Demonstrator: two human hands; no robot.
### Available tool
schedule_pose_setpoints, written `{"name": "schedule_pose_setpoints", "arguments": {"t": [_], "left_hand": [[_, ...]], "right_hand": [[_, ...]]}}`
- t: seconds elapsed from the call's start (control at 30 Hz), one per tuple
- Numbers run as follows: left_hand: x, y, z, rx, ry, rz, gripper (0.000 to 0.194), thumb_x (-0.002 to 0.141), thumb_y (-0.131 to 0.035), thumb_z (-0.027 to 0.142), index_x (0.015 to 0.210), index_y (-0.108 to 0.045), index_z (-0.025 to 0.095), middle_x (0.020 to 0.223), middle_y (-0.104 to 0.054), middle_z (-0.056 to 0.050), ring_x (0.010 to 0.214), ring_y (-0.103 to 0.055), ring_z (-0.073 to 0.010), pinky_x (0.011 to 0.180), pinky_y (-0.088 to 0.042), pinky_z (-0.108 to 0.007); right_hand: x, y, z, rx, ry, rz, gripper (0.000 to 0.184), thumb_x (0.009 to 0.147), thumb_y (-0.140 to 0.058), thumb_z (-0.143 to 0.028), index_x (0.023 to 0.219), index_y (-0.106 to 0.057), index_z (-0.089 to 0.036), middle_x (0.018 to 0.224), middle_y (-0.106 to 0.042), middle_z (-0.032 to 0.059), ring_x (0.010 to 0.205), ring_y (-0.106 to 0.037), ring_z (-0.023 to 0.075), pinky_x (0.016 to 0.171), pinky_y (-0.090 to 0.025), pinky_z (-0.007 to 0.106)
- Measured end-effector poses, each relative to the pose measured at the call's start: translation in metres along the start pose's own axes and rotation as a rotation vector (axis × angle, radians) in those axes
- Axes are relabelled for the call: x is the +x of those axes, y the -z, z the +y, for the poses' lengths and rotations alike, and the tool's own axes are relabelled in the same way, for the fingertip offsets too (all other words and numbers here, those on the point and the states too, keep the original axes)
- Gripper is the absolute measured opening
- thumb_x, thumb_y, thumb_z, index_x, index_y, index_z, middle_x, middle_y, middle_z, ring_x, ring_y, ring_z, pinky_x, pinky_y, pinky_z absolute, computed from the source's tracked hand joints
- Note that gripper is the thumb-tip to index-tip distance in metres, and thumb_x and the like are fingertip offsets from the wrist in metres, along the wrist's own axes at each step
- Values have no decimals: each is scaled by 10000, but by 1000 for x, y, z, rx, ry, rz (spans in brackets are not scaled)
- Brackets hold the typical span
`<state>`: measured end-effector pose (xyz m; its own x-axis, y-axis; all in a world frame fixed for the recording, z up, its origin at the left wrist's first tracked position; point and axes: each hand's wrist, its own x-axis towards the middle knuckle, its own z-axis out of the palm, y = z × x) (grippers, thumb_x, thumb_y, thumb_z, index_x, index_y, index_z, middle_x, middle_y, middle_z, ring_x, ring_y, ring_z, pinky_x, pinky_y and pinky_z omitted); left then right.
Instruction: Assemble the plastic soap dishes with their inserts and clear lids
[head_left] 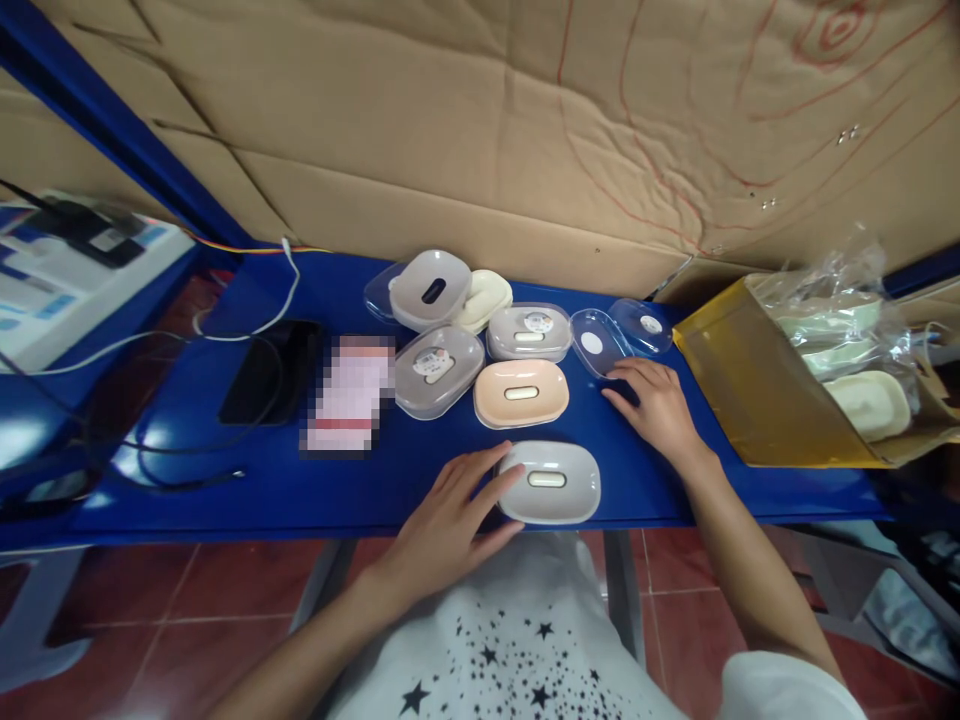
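Observation:
My left hand (457, 515) is around the left end of a grey soap dish (574, 483) near the table's front edge, thumb at the front side and fingers over the rim. A cream oval piece shows in the dish's middle slot. My right hand (658, 405) is open, its fingertips at the near edge of a clear plastic lid (596, 340). Another clear lid (643, 325) lies beside that one, each with a round white sticker. A peach soap dish (540, 408) sits just behind the grey one, without a lid.
Two lidded, labelled soap dishes (457, 385) (514, 345) stand farther back, near a grey slotted piece (412, 300) and a cream dish (487, 298). An open carton (720, 370) with bagged dishes is right. Left lie a blurred-out pink item (349, 390), a black device (262, 375) and cables.

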<state>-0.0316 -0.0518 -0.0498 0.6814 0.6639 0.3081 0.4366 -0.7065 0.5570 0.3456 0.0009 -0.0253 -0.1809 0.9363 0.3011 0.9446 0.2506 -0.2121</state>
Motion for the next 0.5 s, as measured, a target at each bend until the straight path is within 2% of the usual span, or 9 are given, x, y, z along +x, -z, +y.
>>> {"name": "schedule_pose_setpoints", "arguments": {"t": [0.13,0.27,0.33,0.4,0.5], "left_hand": [[-1,0,0,-23,13,-4,576,1082,-657,384,1604,-436,278,1642,-515,-151,1454,-561,-334,1178,-533,-575],[0,2,0,-43,28,-8,609,1074,-668,372,1624,-415,312,1632,-527,-139,1445,-568,-333,1165,-547,-573],[1,3,0,-39,24,-9,617,1060,-687,354,1617,-426,303,1618,-536,-141,1444,-566,-336,1165,-547,-573],[4,5,0,-24,6,-7,613,1041,-710,336,1594,-451,277,1612,-528,-152,1456,-549,-346,1186,-527,-588],[9,7,1,-8,-23,-23,625,1018,-738,320,1577,-465,257,1647,-473,-164,1502,-497,-362,1225,-485,-616]], "right_hand": [[-43,14,-12,198,-93,37,206,1050,-656,-455,1079,-730,-264,1201,-762,111,1250,-702,330,1073,-552,544],[-88,21,-25,594,-358,152,155,1028,-702,-444,1058,-707,-293,1116,-779,65,1120,-768,290,999,-607,490],[-101,18,-28,837,-533,265,182,1046,-666,-472,1048,-686,-290,1005,-781,39,988,-799,265,850,-639,426],[-107,14,-28,995,-674,355,243,1062,-619,-510,1034,-675,-275,884,-754,23,831,-795,235,651,-607,337],[-106,8,-21,1010,-783,379,303,1027,-668,-538,1122,-700,-252,848,-745,23,707,-765,208,503,-532,276]]}}
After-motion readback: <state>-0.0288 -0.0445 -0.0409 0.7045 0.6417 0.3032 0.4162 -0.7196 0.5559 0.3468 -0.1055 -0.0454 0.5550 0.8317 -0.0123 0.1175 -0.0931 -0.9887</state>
